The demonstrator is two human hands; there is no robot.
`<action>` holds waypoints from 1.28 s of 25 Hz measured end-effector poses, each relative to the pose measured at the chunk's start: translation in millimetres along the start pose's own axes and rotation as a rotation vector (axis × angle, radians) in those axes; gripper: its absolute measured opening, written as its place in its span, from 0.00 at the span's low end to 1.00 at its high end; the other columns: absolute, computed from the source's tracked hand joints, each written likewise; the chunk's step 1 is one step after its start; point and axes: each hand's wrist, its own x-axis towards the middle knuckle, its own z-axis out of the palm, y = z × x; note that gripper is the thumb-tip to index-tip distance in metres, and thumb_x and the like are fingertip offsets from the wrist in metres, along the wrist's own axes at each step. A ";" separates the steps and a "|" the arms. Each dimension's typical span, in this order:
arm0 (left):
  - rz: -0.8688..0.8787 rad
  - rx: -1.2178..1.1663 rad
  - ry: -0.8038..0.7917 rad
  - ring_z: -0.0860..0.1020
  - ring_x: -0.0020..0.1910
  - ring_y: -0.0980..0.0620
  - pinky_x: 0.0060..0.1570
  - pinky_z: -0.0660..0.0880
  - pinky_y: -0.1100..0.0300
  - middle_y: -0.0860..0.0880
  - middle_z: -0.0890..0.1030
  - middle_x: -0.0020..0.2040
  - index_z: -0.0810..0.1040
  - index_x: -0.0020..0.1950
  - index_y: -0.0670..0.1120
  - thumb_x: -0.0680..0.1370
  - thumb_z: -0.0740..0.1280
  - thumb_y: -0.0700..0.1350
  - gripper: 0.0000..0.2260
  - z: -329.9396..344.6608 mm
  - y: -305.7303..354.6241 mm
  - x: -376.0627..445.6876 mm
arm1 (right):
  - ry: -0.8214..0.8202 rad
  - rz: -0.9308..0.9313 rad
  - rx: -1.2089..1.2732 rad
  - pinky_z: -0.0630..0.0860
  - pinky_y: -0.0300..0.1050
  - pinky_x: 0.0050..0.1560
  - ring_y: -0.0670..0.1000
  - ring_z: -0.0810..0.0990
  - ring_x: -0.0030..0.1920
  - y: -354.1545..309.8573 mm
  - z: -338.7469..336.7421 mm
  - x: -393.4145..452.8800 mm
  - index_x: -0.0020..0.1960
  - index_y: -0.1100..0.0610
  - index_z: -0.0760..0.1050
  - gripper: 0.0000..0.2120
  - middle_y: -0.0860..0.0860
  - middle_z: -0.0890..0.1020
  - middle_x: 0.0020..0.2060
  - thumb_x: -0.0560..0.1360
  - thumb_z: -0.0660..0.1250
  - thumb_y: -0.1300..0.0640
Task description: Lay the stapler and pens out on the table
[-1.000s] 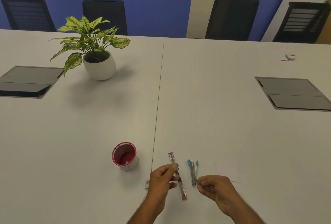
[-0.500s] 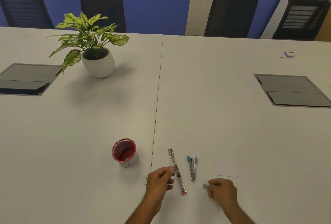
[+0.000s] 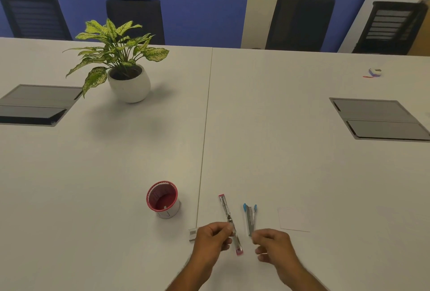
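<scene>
Pink-tipped and opened out flat, the metal stapler [image 3: 230, 223] lies on the white table [image 3: 279, 162] near its front edge, and your left hand [image 3: 213, 238] pinches it at the hinge with curled fingertips, just right of the seam between the two tabletops. Your right hand [image 3: 273, 245] hovers just beside it with fingers curled; the view is too soft to tell whether they grip anything, though their tips sit at the near end of the blue-tipped stapler [image 3: 250, 217], which lies parallel to the pink one and a little apart from it. A small strip of staples [image 3: 193, 233] rests touching or nearly touching the left hand's outer edge. To the left stands a red mesh cup [image 3: 162, 198], upright and well clear of your hands; to the right lies a pale card [image 3: 293, 218], flat on the surface. Farther back, a potted plant [image 3: 123, 67] stands in a white pot, two grey cable hatches [image 3: 377, 118] are set into the tabletop, and dark office chairs [image 3: 299, 20] line a blue wall.
</scene>
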 end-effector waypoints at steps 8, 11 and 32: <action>0.152 0.213 0.027 0.82 0.37 0.56 0.38 0.79 0.66 0.50 0.87 0.41 0.87 0.45 0.48 0.77 0.69 0.43 0.07 7.1 2.3 -2.7 | -0.281 -0.054 0.036 0.80 0.51 0.44 0.58 0.78 0.39 -20.4 26.0 -14.8 0.44 0.62 0.85 0.06 0.73 0.80 0.46 0.72 0.73 0.59; 0.204 0.327 0.031 0.84 0.40 0.55 0.39 0.79 0.67 0.53 0.87 0.43 0.87 0.48 0.49 0.77 0.69 0.43 0.07 5.5 0.5 -0.2 | -0.254 -0.061 0.015 0.82 0.54 0.45 0.57 0.78 0.38 -18.8 27.6 -12.3 0.42 0.63 0.85 0.05 0.71 0.81 0.46 0.72 0.72 0.61; 0.412 1.276 0.154 0.72 0.55 0.55 0.50 0.69 0.63 0.57 0.77 0.57 0.77 0.61 0.55 0.75 0.66 0.56 0.15 -65.5 -28.4 41.8 | -0.001 -0.123 -0.244 0.83 0.47 0.32 0.48 0.81 0.25 -25.1 31.3 -18.8 0.37 0.63 0.83 0.04 0.59 0.84 0.31 0.69 0.71 0.64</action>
